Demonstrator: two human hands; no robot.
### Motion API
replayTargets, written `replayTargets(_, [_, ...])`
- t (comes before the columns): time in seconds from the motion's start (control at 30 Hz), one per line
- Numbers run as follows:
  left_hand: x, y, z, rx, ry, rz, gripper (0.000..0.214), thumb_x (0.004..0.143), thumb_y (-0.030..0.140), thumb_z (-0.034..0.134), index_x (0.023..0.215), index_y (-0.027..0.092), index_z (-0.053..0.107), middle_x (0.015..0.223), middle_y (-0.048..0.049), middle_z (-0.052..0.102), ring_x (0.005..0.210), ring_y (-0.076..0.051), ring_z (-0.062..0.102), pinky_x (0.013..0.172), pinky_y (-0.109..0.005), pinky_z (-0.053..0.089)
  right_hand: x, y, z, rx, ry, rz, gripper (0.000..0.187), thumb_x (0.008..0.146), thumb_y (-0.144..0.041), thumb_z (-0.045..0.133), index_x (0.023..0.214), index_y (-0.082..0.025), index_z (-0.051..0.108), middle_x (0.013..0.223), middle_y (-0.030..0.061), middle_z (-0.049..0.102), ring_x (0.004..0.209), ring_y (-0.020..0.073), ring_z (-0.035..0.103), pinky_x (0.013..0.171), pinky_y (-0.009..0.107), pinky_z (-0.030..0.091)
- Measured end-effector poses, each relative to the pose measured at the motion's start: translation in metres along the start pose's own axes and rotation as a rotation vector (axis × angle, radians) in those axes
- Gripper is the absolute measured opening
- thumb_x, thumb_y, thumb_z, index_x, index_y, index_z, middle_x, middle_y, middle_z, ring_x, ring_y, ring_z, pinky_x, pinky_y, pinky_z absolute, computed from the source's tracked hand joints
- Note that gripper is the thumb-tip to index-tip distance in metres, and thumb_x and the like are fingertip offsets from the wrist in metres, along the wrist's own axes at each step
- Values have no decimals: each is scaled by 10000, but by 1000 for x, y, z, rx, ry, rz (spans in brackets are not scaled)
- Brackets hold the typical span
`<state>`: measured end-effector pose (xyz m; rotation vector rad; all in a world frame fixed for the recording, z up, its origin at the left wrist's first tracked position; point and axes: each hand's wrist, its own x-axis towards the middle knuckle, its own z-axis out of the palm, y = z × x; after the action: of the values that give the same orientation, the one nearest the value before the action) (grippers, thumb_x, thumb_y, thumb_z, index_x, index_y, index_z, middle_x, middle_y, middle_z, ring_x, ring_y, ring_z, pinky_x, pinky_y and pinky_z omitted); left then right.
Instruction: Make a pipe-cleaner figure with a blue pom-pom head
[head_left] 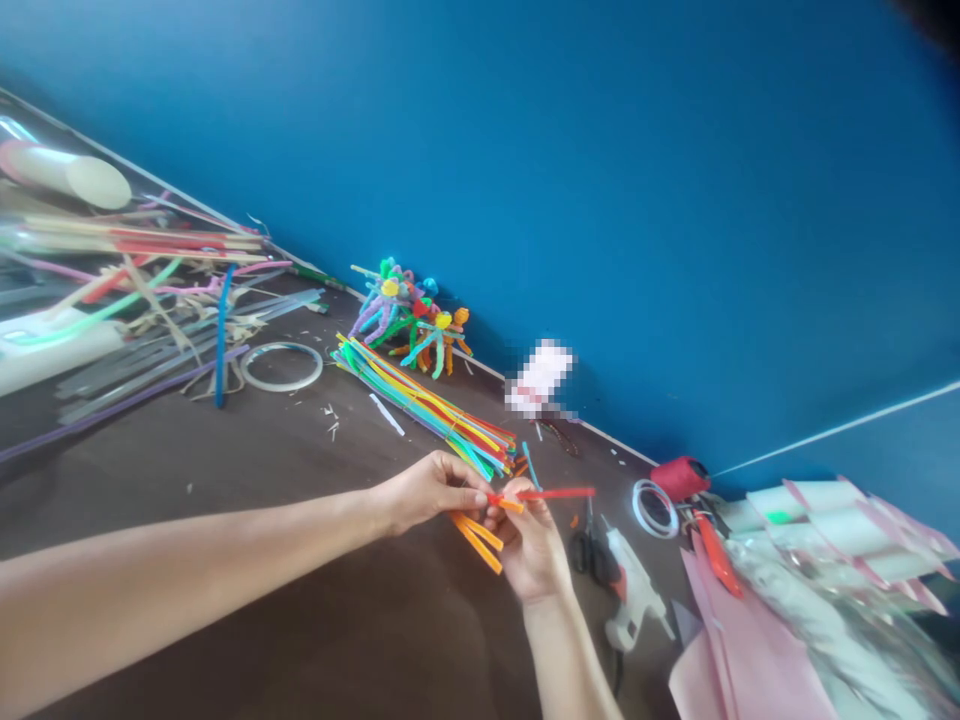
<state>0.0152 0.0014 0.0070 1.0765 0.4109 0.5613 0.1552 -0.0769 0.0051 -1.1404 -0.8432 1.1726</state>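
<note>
Close together over the dark table, my left hand [439,490] and my right hand [532,540] both pinch a small group of pipe cleaners. Orange pipe cleaners [478,543] stick out below the fingers, their ends fanned downward. A red pipe cleaner [559,493] crosses them and points to the right past my right hand. Fingertips cover the spot where red and orange meet. Just behind the hands lies a bundle of many-coloured pipe cleaners [427,400]. Beyond it sit small pipe-cleaner figures [420,315] with bright round heads.
Right of my hands are scissors [592,555] and a white glue gun [634,590]. Farther right lie a red spool [679,480], a clear tape roll [655,508] and pink wrapping sheets [742,640]. A ring [281,367] and loose strips are at left. A blue wall [600,200] rises behind.
</note>
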Motion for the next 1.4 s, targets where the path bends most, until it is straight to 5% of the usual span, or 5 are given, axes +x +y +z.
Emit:
replayTargets(0.3, [4, -7, -2, 8, 208, -1, 257, 589, 337, 691, 686, 104, 642, 541, 3, 601, 537, -103, 531, 571, -225, 415, -9, -2, 9, -786, 215, -523, 93, 765, -248, 547, 766, -168, 594, 721, 28, 615, 668, 148, 569, 643, 257, 446])
replayTargets(0.53, [0, -11, -1, 411, 208, 153, 248, 667, 334, 618, 783, 125, 685, 733, -49, 666, 681, -154, 576, 633, -234, 435, -9, -1, 14, -588, 274, -341, 148, 749, -293, 562, 693, -157, 540, 595, -14, 550, 537, 105, 511, 527, 210, 423])
replayTargets(0.77, [-1, 1, -2, 34, -109, 0, 578, 652, 330, 651, 1180, 171, 476, 800, -44, 636, 670, -127, 565, 603, -225, 430, 5, 10, -4, -203, 223, -205, 211, 709, -320, 599, 649, -165, 468, 522, -52, 491, 381, 47, 374, 385, 178, 305])
replayTargets(1.13, [0, -1, -1, 528, 146, 303, 246, 711, 329, 559, 811, 127, 658, 880, -79, 600, 782, -155, 539, 665, -210, 427, -2, 5, 2, -631, 242, -353, 177, 741, -316, 562, 678, -151, 553, 527, -32, 504, 441, 79, 427, 418, 192, 355])
replayTargets(1.4, [-3, -2, 6, 429, 43, 89, 308, 735, 379, 502, 771, 111, 650, 505, 33, 467, 460, -69, 362, 431, -178, 284, -8, -3, 13, -804, 232, -467, 142, 778, -257, 521, 678, -163, 558, 599, -1, 577, 548, 121, 531, 543, 225, 440])
